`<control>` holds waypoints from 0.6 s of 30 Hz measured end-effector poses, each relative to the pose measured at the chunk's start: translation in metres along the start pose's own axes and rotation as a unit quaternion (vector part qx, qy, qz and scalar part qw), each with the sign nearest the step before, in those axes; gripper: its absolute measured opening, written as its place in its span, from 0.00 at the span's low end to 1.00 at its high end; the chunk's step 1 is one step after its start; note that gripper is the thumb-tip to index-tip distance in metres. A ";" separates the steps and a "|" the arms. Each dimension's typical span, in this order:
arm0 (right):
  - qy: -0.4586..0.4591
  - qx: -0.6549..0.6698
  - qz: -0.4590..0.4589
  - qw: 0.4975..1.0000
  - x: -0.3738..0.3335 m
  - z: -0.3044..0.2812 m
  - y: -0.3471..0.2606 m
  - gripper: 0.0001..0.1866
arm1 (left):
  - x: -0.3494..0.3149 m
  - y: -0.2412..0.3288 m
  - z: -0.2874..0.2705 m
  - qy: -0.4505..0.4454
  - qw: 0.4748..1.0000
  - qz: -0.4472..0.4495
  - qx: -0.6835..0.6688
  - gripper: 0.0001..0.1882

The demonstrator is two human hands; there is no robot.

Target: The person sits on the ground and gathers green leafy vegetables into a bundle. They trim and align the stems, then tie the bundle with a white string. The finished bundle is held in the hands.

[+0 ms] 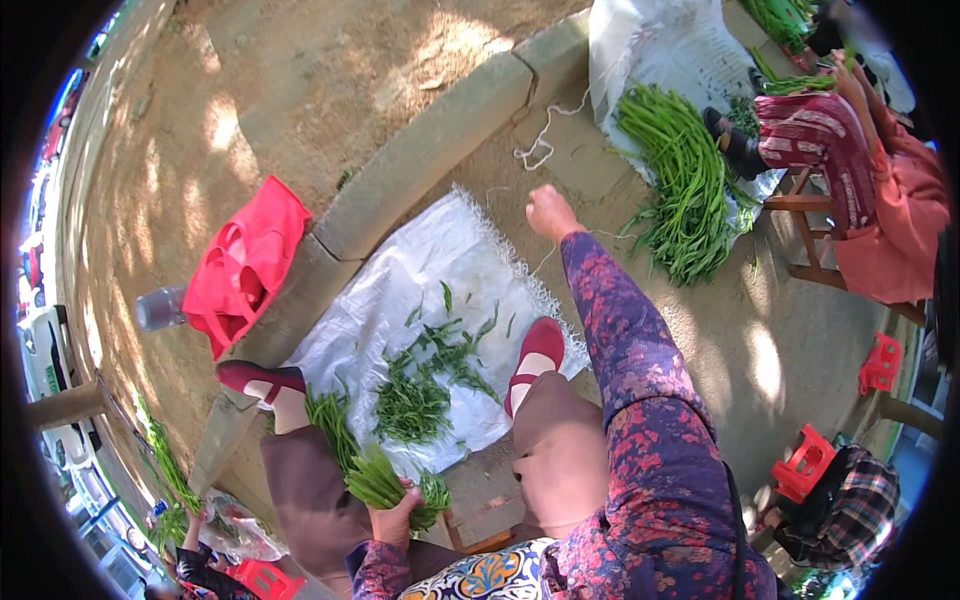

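Observation:
A bunch of leafy green stalks (pixel 374 482), which look like water spinach, is gripped in my left hand (pixel 393 519) close to my lap. My right hand (pixel 551 213) is stretched far forward, its fingers curled closed above the ground beyond the sheet's frayed edge. Whether it holds anything is too small to make out; thin pale strands show near it. Between my feet lies a white woven sheet (pixel 400 272), with a pile of loose green leaves (pixel 413 400) on it. More long stalks (pixel 331 421) rest beside my left leg.
A large heap of greens (pixel 683 180) lies on another white sheet (pixel 655 40) at right, beside a seated person (pixel 880 200). A concrete curb (pixel 425 135) crosses the ground. A red bag (pixel 250 265) and a clear plastic jar (pixel 160 309) stand left. Red stools (pixel 803 464) are at right.

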State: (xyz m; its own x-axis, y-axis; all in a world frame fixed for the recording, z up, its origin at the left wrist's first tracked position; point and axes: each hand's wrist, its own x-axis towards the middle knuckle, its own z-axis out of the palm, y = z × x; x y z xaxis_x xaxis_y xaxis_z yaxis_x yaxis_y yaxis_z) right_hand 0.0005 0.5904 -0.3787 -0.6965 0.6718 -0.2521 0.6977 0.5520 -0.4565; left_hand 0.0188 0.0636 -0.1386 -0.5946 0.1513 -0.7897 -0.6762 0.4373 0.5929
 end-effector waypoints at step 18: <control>0.033 -0.079 0.049 0.995 0.052 0.044 0.002 0.24 | 0.023 0.015 0.037 -0.021 0.987 -0.108 0.114 0.15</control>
State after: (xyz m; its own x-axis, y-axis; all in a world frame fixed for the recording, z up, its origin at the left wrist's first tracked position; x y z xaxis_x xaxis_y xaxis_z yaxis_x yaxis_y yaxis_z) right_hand -0.0415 0.6043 -0.4306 -0.6146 0.7544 -0.2303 0.7833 0.5495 -0.2906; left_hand 0.0111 0.1066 -0.1543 -0.4256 0.0677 -0.9024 -0.6668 0.6506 0.3634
